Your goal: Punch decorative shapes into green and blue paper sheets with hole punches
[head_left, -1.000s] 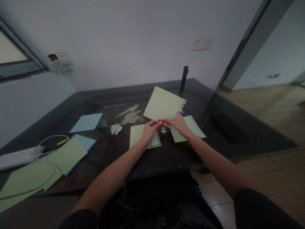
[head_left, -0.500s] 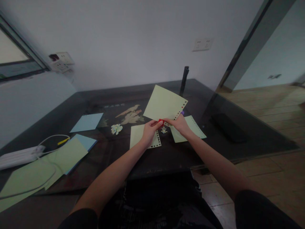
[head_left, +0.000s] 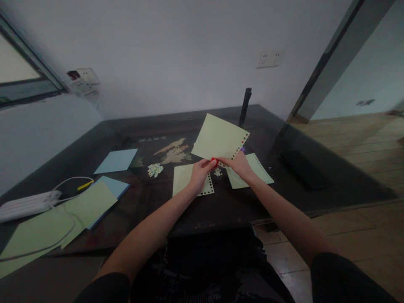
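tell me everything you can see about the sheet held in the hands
The sheet is pale yellow-green, plain, flat and four-cornered, and looks like paper or thin card. Small punched shapes run along its right edge and part of its near edge; their exact outlines are too small to tell. It is held askew, seemingly off the table. The left hand pinches a small red thing at its near edge; the right hand covers its near right corner.
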`<act>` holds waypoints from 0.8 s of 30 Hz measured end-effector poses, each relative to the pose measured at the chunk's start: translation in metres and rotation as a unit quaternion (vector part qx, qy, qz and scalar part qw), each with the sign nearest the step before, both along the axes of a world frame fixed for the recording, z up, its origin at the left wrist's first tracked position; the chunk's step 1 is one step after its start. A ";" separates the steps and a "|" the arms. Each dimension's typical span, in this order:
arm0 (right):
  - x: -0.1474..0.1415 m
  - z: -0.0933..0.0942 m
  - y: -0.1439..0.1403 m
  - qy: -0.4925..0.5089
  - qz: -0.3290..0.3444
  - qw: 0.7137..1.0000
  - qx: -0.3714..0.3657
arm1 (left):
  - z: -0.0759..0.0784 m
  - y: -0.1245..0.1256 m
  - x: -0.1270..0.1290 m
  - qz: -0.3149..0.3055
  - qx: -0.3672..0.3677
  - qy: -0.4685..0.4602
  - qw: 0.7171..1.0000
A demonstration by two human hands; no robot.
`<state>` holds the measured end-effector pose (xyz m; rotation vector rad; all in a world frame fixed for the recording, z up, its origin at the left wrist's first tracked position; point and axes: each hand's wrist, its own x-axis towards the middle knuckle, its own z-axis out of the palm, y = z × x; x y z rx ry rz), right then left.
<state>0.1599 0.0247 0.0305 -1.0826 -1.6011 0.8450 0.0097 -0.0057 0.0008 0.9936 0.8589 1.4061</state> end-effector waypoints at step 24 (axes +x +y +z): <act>0.003 -0.014 0.009 -0.003 0.016 1.000 0.023 | -0.007 0.007 0.001 0.000 -0.005 0.014 1.000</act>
